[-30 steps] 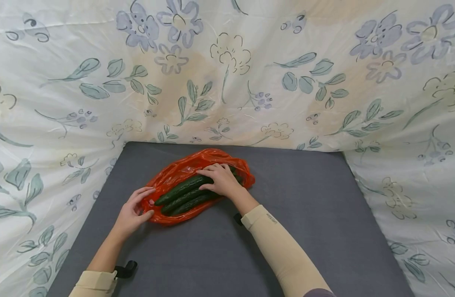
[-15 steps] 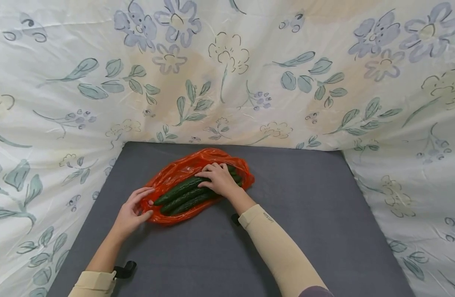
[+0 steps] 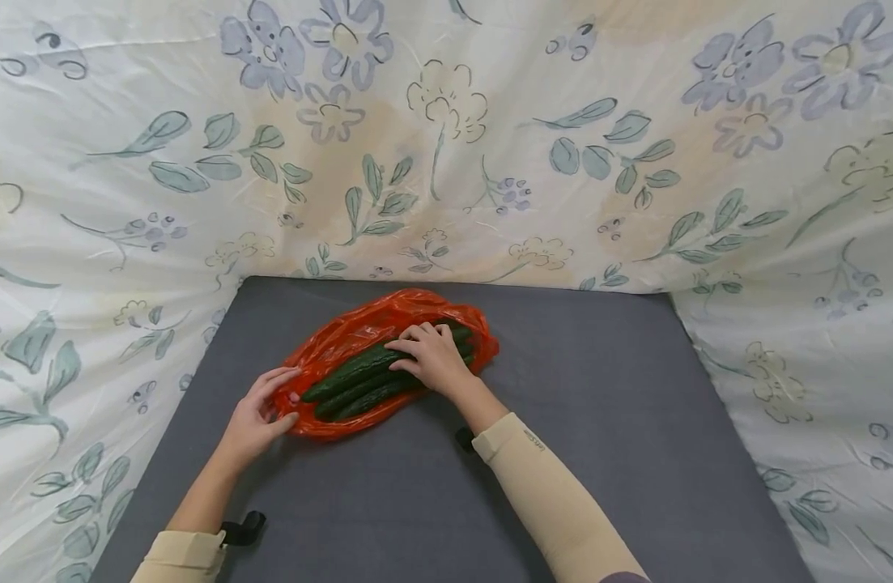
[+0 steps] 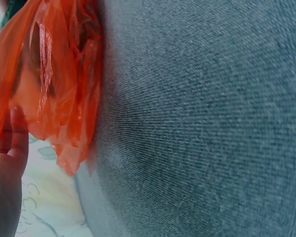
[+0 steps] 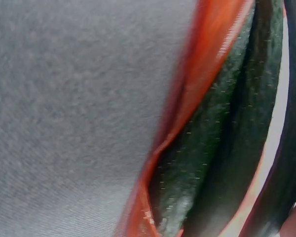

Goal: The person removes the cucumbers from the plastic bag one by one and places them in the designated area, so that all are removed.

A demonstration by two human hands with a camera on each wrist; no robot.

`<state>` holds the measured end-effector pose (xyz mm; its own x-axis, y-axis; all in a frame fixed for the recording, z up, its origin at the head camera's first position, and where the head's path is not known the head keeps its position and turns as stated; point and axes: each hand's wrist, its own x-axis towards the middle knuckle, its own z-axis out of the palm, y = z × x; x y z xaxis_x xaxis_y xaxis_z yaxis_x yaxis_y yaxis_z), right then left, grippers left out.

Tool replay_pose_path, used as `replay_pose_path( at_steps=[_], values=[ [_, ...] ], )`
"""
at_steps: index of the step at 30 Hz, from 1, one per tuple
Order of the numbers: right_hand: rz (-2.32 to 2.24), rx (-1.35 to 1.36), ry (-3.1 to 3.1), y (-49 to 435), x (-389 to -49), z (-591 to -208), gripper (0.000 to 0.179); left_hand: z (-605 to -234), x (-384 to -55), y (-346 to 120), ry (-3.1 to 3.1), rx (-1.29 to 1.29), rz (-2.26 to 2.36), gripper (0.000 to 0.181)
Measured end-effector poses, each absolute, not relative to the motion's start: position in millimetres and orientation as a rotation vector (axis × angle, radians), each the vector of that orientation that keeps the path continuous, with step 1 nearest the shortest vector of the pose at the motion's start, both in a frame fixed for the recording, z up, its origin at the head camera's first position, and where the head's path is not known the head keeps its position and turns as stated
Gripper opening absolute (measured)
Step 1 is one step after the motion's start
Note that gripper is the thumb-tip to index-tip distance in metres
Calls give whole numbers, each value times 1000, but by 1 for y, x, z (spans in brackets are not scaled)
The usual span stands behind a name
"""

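Left grip (image 3: 258, 414): fingers (image 3: 277, 376) gently bent
Left thumb (image 3: 285, 423): spread apart, on the near side of the grip
Left forearm (image 3: 204, 492): slants from the grip toward the body
Right grip (image 3: 433, 356): palm down, fingertips (image 3: 446, 329) bent downward
Right thumb (image 3: 402, 367): near side of the grip
Right wrist (image 3: 481, 406): just behind the grip

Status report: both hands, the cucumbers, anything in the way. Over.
Left hand holds red bag at its left end. Right hand grips one cucumber. Other cucumbers lie in bag. Bag's rim might snag; no other obstacle seen.
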<state>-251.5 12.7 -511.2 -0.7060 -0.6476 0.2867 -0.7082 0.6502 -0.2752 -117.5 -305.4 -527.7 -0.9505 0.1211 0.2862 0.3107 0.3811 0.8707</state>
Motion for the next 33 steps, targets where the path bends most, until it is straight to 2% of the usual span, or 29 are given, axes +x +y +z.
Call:
replay_pose_path(
  at_steps=[18,33],
  values=[
    [639,1125,-2592,24,-231,-479,40,-527,-121,-303,-2460,-422,-1600,60],
    [664,1101,-2546,55,-224,-478,37,-528,-122,-300,-2463,-460,-1607,61]
  ],
)
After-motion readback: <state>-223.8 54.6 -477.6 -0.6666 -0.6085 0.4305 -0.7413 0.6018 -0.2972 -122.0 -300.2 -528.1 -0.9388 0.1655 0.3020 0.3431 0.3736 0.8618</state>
